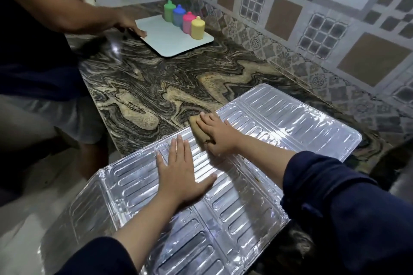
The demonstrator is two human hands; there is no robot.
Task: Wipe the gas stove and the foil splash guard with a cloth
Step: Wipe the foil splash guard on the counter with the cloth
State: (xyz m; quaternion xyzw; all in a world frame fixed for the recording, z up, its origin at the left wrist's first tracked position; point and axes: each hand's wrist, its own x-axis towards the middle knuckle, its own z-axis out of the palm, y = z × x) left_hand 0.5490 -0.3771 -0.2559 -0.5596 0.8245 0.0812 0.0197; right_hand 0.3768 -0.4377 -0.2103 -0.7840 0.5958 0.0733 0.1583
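Note:
The silver foil splash guard [279, 123] lies unfolded and flat across the marbled counter, its near panels hanging past the front edge. My left hand [181, 176] presses flat on its middle panel with fingers spread. My right hand [215, 135] presses a brown cloth [197, 128] against the guard's far left edge, fingers laid over the cloth. No gas stove is in view.
Another person stands at the left, one hand [131, 25] on a pale tray [172, 40] that carries several coloured containers [183, 20]. The dark swirled countertop [138, 87] runs back to a patterned tile wall [312, 20]. Floor shows at the lower left.

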